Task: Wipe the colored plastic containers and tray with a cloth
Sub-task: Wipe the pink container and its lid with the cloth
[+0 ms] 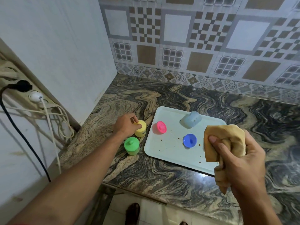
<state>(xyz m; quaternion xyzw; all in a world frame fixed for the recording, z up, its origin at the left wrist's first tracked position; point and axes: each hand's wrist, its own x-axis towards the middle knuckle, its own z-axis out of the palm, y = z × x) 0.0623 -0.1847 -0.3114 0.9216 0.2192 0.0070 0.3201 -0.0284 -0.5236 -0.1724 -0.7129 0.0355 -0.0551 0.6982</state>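
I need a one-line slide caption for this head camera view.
Left hand grips the yellow container beside the crumb-strewn tray; right hand holds a cloth.

crumb-speckled pale tray [164, 153], blue container [191, 119] tipped over, tan cloth [227, 140] bunched

Dim indoor light, soft shadows, glare on countertop [201, 175] front edge, wide-angle bending at edges, slight blur

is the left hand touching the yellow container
Touching. The head view shows the left hand with its fingers closed on the lid of the yellow container, which stands on the counter beside the tray.
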